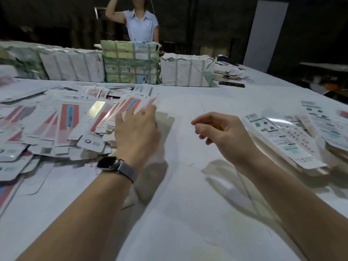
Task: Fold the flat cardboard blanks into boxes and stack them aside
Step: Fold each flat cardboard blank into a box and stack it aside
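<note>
The left hand (136, 129) reaches out over the near edge of the blanks (62, 125), which lie in a loose, overlapping heap spreading away to that hand's left. Its fingers are extended and lie on the topmost sheets at the heap's right fringe; whether they pinch one I cannot tell, since the back of the hand hides the fingertips. A dark watch (111, 163) sits on that wrist.

The right hand (224, 134) hovers above the bare table (188, 213), well apart from the left, holding nothing. Its fingers curl loosely inward, thumb and forefinger close together but not gripping anything.

To the right of the right hand sits a stack (293, 140) of long printed pieces with barcodes and green labels, laid roughly parallel; whether they are folded boxes or flat I cannot tell.

Beyond both hands, at the far side of the table, stand wrapped bundles (130, 63) tied with straps, side by side in a row. Behind them stands another person (141, 23) in a light sleeveless shirt, one arm raised to the head.
</note>
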The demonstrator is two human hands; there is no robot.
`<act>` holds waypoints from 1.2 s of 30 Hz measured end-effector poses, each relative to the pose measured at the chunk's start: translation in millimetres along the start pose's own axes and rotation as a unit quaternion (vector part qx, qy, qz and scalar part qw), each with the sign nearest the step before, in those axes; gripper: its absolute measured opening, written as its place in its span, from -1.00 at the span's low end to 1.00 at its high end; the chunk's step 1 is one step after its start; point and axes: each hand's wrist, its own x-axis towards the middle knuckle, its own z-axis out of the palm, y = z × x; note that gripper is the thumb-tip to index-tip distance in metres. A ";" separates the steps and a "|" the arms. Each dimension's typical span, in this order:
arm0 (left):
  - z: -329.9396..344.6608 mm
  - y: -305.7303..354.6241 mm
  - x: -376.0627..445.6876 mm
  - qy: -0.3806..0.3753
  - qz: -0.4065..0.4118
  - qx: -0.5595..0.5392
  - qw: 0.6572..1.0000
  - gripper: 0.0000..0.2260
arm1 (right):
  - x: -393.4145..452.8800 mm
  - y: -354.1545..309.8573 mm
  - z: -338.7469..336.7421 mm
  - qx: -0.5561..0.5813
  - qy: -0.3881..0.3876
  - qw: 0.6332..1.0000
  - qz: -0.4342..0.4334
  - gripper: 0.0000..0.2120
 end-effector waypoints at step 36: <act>-35.9 51.9 -35.1 -0.350 -0.050 -0.753 0.555 -0.47 | 3.7 -0.9 -15.6 -0.204 0.099 0.967 -0.112 -0.65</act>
